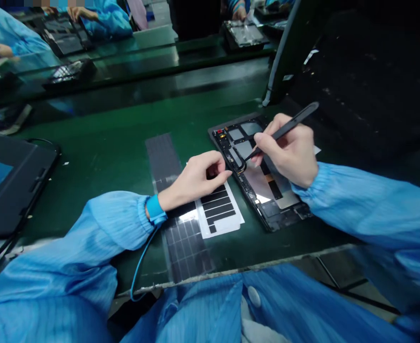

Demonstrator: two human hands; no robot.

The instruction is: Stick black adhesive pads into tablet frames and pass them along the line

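My right hand [288,150] is closed round black tweezers [297,118], which slant down to the left. Their tips meet the inside of an opened tablet [256,178] near a black loop-shaped part. Boards, silvery panels and a small red piece show in the tablet. My left hand [199,176] is by the tablet's left edge, fingers loosely curled and thumb apart, with nothing visible between them. Beneath it lies a white sheet of black strips [220,212], partly covered by the hand. A long dark sheet marked in rectangles [185,243] runs under my left wrist.
A blue wrist strap [155,209] trails a cord over the green table's front edge. A black device [13,181] with a cable lies at left. Across a raised ledge, people in blue sleeves [113,21] handle devices. A grey post [281,52] stands beyond the tablet.
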